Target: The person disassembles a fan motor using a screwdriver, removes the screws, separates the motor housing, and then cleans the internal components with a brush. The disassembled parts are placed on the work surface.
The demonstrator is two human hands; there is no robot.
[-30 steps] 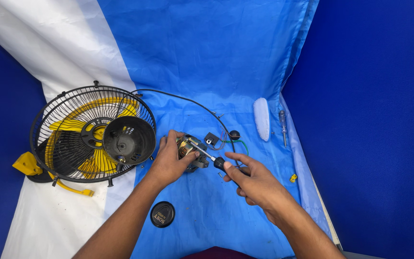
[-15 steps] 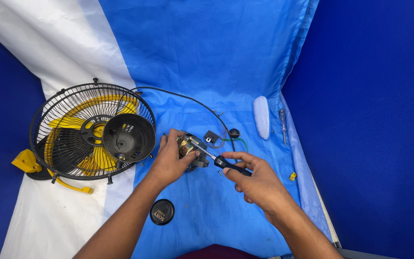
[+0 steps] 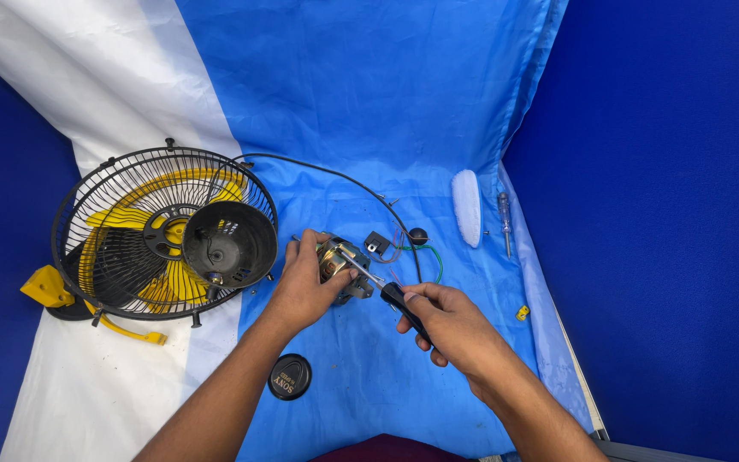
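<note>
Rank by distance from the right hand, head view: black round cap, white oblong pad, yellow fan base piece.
From the right hand:
1. Black round cap, lower left on the blue sheet.
2. White oblong pad, above, near the blue wall.
3. Yellow fan base piece, far left.

A blue and white cloth covers the surface. On it, left of the small motor, lies a caged yellow fan; below it a black round cap; right of it a white oblong piece and a tester screwdriver.

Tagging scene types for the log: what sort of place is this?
Likely a makeshift repair spot for small appliances, not a fitted workshop. A blue and white sheet serves as work surface and backdrop. A caged yellow fan lies dismantled, and the left hand steadies its motor while the right hand works a screwdriver.
</note>
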